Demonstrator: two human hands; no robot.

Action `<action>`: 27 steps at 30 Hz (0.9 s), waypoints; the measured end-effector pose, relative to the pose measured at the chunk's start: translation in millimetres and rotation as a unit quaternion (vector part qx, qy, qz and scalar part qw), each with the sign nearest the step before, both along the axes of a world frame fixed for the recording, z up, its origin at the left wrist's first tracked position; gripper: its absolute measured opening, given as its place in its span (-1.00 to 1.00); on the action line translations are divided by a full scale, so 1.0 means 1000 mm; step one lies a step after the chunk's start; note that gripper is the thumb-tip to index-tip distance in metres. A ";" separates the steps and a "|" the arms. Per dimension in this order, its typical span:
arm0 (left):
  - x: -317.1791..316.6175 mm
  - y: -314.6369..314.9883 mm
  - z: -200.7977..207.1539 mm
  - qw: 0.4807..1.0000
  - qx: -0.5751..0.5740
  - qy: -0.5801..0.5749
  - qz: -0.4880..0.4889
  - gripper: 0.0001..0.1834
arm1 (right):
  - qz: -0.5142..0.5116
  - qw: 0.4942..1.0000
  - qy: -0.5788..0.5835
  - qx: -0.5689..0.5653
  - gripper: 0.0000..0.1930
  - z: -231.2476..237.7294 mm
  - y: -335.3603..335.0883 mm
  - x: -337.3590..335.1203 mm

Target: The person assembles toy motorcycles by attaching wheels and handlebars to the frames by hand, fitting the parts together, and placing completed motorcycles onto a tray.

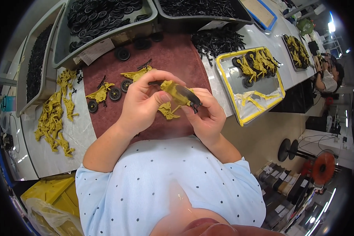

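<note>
- Toy motorcycle, yellow with a black wheel, is held just toward twelve o'clock from the view's centre; fingers of left hand and right hand are clamped on it.
- Yellow motorcycle bodies are heaped at nine o'clock.
- Black wheels are piled in a grey bin at eleven.

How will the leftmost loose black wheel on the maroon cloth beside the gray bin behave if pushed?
The black wheel lies flat, so it would likely slide, not roll. The maroon cloth looks matte and may add drag. Looking like molded plastic, the wheel is probably light and stiff.
</note>
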State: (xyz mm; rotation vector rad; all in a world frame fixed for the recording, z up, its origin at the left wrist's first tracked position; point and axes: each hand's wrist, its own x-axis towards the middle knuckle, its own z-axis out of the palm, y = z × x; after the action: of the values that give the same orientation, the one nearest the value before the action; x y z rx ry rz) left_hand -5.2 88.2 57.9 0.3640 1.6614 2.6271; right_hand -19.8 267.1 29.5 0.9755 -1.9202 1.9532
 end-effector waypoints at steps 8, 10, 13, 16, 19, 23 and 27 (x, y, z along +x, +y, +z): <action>-0.001 0.001 0.000 0.997 -0.061 -0.021 0.034 -0.74 | 0.005 0.997 -0.080 0.002 -0.73 0.003 0.000 0.000; -0.006 -0.005 -0.002 0.997 -0.022 -0.072 0.003 -0.73 | 0.010 0.988 -0.150 -0.029 -0.75 0.007 -0.001 0.005; -0.006 -0.013 0.000 0.984 0.052 -0.163 -0.047 -0.67 | 0.035 0.951 -0.271 -0.142 -0.77 0.011 0.002 0.005; -0.004 -0.014 0.000 0.982 0.074 -0.170 -0.038 -0.66 | -0.042 0.995 -0.009 0.087 -0.78 0.014 0.011 -0.004; -0.001 -0.013 0.003 0.972 0.092 -0.211 -0.036 -0.68 | -0.055 0.987 0.081 0.127 -0.77 0.020 0.008 -0.007; 0.000 -0.014 -0.001 0.973 0.076 -0.216 -0.037 -0.72 | -0.045 0.980 0.148 0.125 -0.73 0.011 0.009 -0.005; 0.001 -0.009 0.003 0.961 0.094 -0.259 -0.015 -0.75 | -0.031 0.969 0.197 0.146 -0.81 0.008 0.008 0.000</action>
State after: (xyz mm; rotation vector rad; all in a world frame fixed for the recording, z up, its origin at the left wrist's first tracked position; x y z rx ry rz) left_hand -4.0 79.1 61.3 -0.2784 1.2337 2.5544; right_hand -19.8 274.9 37.1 1.2499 -1.9991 1.3356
